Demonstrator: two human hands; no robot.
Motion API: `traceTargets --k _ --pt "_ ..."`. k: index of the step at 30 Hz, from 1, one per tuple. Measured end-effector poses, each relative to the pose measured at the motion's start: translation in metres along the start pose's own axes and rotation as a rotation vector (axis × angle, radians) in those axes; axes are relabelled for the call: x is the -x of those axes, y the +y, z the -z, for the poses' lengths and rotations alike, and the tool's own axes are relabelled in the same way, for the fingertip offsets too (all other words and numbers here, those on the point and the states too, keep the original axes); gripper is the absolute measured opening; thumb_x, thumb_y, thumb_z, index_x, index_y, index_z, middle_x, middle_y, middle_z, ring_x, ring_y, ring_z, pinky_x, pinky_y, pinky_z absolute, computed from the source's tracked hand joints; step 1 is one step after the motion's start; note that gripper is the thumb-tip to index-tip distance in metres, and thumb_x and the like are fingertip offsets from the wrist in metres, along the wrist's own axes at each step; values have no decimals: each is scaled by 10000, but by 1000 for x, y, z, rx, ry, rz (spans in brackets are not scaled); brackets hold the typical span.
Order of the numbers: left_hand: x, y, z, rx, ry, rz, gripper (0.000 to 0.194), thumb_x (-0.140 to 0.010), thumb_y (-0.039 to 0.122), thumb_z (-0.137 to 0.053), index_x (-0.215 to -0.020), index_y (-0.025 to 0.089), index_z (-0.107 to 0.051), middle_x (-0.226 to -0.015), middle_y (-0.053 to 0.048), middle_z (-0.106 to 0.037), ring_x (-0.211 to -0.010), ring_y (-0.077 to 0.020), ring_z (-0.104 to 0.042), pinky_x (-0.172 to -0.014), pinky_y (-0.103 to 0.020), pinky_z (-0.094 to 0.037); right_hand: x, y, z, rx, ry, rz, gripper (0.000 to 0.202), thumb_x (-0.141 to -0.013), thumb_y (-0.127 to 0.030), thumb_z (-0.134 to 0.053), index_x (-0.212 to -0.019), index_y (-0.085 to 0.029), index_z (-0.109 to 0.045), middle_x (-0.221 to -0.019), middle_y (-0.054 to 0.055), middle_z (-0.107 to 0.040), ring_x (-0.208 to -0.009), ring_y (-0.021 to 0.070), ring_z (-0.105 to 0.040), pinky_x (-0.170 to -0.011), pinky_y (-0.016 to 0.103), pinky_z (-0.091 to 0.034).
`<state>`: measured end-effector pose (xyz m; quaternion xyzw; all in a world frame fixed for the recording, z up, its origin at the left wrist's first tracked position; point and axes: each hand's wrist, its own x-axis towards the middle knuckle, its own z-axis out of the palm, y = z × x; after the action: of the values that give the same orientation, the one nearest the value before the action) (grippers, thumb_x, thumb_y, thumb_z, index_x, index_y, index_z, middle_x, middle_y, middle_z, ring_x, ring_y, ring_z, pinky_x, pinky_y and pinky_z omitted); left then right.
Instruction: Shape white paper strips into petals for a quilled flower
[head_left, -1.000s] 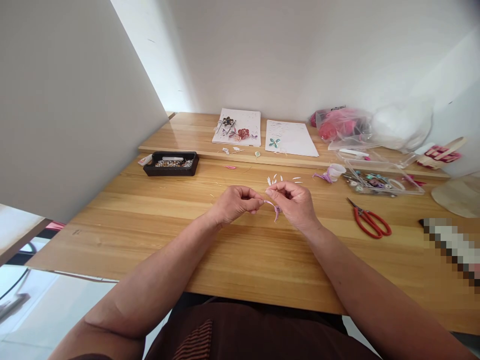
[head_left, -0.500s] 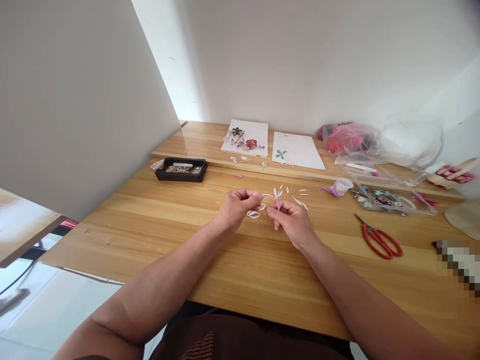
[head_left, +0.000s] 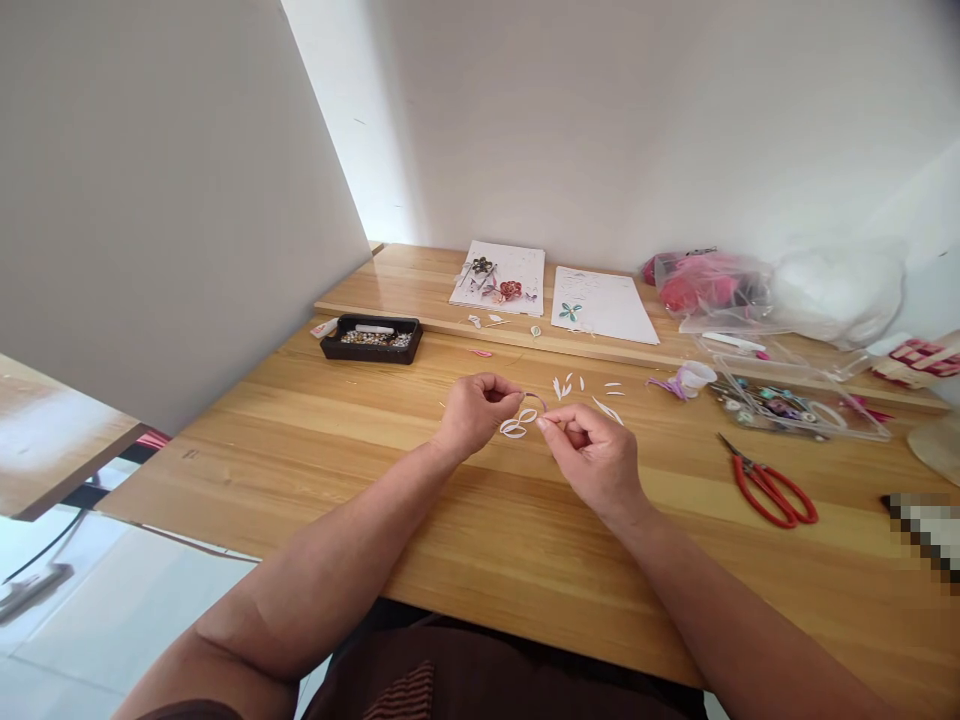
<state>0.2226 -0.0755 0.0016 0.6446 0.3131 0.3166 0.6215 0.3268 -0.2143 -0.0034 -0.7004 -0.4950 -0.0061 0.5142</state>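
A thin lilac strand (head_left: 540, 400), like thread or narrow ribbon, bows up in a small arc between my two hands. My left hand (head_left: 476, 412) pinches one end between thumb and forefinger. On the other side my right hand (head_left: 596, 450) grips it at the fingertips, fingers curled. Just below the strand lie white leaf-shaped loops (head_left: 513, 430) on the wooden table. Behind my right hand are several small white petal-like slips (head_left: 561, 388).
Red-handled pliers (head_left: 772, 487) lie at right, before a clear box (head_left: 862, 425) of beads. A lilac-thread spool (head_left: 694, 378) stands nearby. A black bead tray (head_left: 371, 352) is at left. Papers (head_left: 611, 315) with flower pieces and plastic bags (head_left: 832, 290) occupy the raised shelf.
My right hand has turned, and the lilac strand that stood up by its fingers now runs in a short arc between both hands. The view has shifted slightly left.
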Motion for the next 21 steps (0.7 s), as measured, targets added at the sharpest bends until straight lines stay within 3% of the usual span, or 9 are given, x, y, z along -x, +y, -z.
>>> traceTargets --k 3,7,12,17,21 --pt "4 1 2 -56 -168 37 158 -663 277 -764 -712 139 -707 -631 -19 -678 -559 -113 -576 -551 -233 -433 -5 4 7 87 39 63 145 -871 -330 -664 -817 -234 -757 -510 -54 -403 -493 117 -380 -526 265 -350" --pt "9 1 4 -123 -339 39 163 -682 289 -762 -706 140 -701 -611 -8 -655 -548 -100 -546 -540 -224 -390 -10 8 11 38 33 45 153 -861 -347 -685 -811 -227 -766 -513 -49 -435 -505 114 -392 -539 269 -357" --pt "11 4 6 -57 -458 50 195 -694 316 -779 -722 138 -701 -627 -2 -640 -562 -91 -524 -557 -230 -378 -16 9 8 -129 0 -118 133 -785 -339 -740 -755 -210 -755 -468 -82 -351 -456 87 -333 -484 250 -356" --pt "8 3 6 109 -418 60 229 -700 332 -802 -758 129 -712 -658 -7 -642 -590 -89 -537 -619 -250 -423 -17 18 3 -420 -122 -457 257 -692 -445 -807 -732 -206 -721 -499 -60 -480 -431 94 -403 -387 238 -401" --pt "5 -1 1 278 -294 70 255 -683 343 -818 -744 126 -698 -673 -3 -637 -574 -78 -532 -602 -243 -434 -13 21 -2 -548 -161 -544 335 -653 -491 -845 -712 -204 -682 -550 -61 -466 -477 88 -383 -389 239 -482"
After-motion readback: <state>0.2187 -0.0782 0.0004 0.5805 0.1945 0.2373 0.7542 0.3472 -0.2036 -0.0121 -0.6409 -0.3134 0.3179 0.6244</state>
